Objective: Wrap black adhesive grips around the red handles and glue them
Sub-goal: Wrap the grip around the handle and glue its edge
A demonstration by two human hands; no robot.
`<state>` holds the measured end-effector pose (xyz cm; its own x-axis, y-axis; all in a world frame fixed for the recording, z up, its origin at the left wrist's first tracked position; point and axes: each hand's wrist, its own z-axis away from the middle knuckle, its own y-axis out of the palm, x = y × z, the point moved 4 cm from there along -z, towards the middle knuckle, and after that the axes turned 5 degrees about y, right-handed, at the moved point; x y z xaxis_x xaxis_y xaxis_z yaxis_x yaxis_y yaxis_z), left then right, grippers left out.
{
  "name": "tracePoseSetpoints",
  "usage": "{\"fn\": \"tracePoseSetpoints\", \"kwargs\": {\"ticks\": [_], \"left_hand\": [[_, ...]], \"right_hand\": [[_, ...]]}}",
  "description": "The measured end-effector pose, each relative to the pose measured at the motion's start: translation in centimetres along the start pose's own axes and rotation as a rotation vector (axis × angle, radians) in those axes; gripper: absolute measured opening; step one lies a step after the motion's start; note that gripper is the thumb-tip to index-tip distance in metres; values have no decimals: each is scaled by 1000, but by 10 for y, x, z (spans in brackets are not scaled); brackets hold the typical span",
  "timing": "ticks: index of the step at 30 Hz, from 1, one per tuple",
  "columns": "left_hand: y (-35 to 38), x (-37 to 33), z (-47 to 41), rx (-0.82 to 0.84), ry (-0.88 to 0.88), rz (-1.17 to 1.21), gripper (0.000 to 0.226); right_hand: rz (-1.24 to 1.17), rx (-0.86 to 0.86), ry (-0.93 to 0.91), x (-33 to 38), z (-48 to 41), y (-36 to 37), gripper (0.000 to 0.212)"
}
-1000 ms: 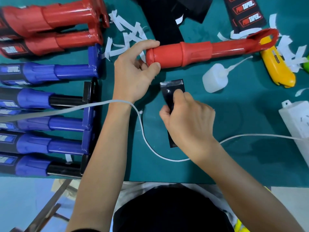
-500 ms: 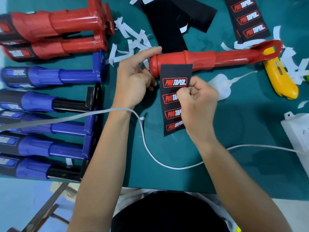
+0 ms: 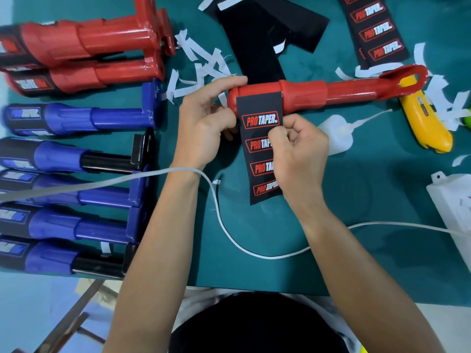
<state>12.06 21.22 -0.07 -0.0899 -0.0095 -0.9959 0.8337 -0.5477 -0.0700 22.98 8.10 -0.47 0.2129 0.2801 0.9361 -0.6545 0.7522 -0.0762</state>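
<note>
Our left hand (image 3: 204, 118) holds the butt of the red handle (image 3: 303, 94) lying on the bench (image 3: 356, 250). Our right hand (image 3: 299, 154) pinches the black PRO TAPER grip (image 3: 257, 118), its top edge on the handle and the rest unwrapped. We judge the wrap barely started. The wrapped red handles (image 3: 76, 47) look done, and the glue bottle (image 3: 336, 135) sits untouched.

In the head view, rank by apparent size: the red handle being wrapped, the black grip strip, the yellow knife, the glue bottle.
1. red handle
2. black grip strip
3. yellow knife
4. glue bottle; the right hand hides part of it, so its place after the knife is unsure.
</note>
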Motion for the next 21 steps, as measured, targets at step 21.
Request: {"fn": "tracePoseSetpoints", "kwargs": {"ticks": [21], "left_hand": [[3, -5, 2, -47, 16, -84, 41]], "right_hand": [[33, -8, 23, -3, -2, -4, 19]]}}
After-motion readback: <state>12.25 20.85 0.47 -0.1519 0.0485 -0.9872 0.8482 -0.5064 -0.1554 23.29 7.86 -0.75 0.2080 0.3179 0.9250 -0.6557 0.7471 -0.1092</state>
